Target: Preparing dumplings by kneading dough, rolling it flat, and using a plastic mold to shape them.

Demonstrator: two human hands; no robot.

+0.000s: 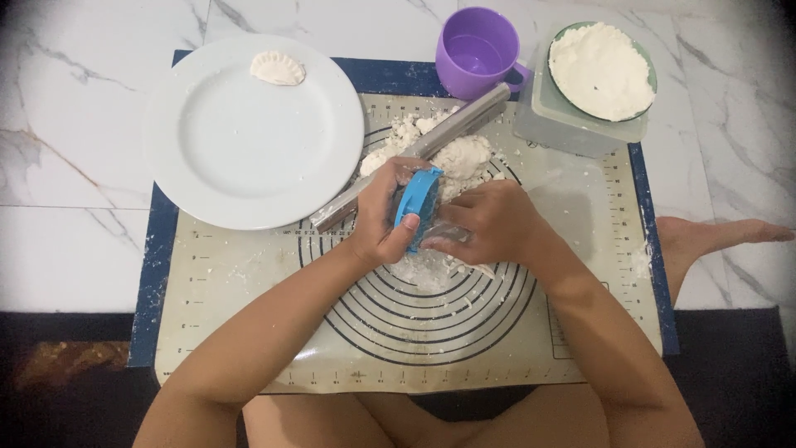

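Both hands squeeze the blue dumpling press (417,202): left hand (383,217) and right hand (485,222) fingers wrap around it, folding dough (461,159) inside.

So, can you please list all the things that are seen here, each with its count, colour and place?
plate: one, white, left on the mat
dumpling: one, pale, at the plate's far rim
mat: one, beige with dark rings and blue border, on the marble floor
cup: one, purple, far edge of the mat
bowl of flour: one, green rim, on a grey box at far right
rolling pin: one, metal, slanted between plate and dough
dough: white lumps, mat centre
dumpling press: one, blue, folded, held in both hands
foot: one, right of the mat
left hand: grips the press
right hand: grips the press
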